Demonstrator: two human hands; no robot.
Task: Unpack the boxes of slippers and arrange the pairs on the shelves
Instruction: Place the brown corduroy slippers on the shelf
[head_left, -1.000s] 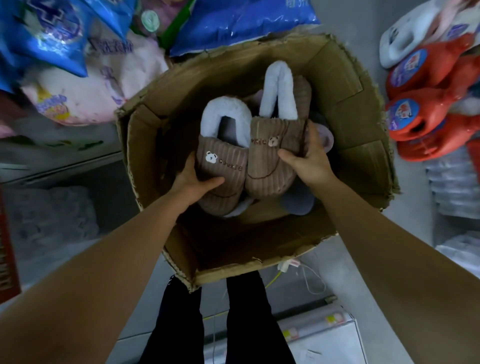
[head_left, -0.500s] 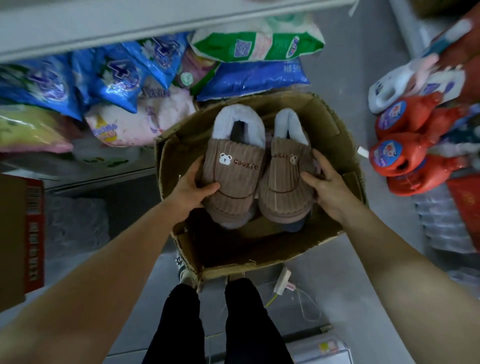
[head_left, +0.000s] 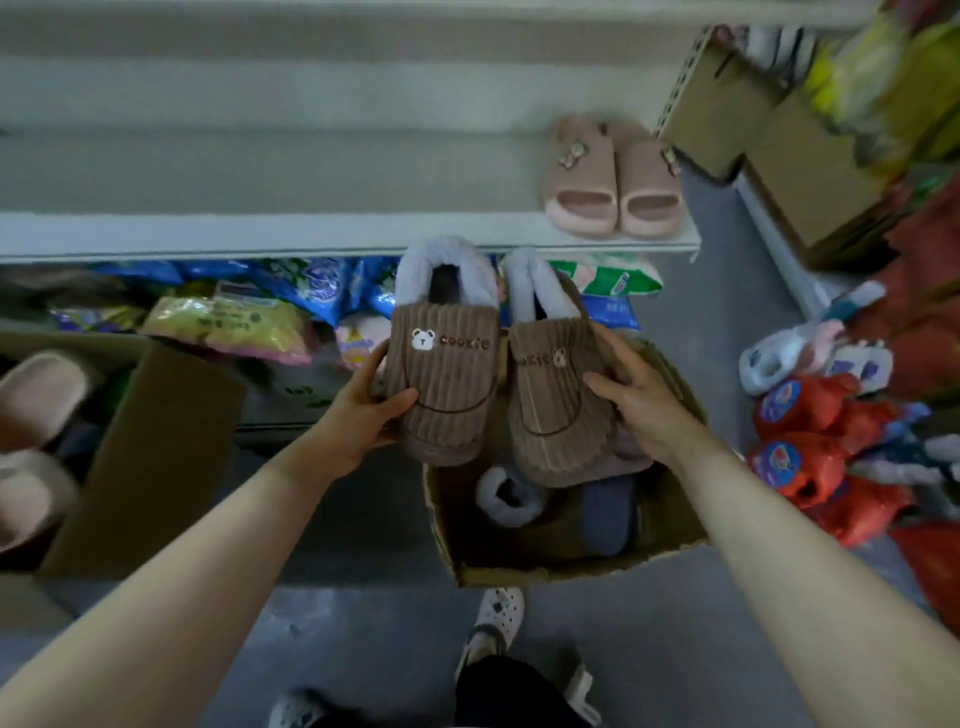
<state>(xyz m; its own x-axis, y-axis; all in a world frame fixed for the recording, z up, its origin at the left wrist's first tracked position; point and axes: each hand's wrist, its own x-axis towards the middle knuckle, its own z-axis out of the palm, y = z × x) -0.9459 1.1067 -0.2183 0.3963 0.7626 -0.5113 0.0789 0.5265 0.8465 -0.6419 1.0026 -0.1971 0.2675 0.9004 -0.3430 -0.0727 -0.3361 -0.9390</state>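
Head view: brown slippers (head_left: 447, 395) are gripped, one apiece, by left hand (head_left: 358, 421) and right hand (head_left: 644, 405), centre frame, just below the shelf edge (head_left: 311, 241).

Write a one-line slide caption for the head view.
Over the cardboard box, the left hand and right hand hold a brown slipper pair, facing a shelf with pink slippers.
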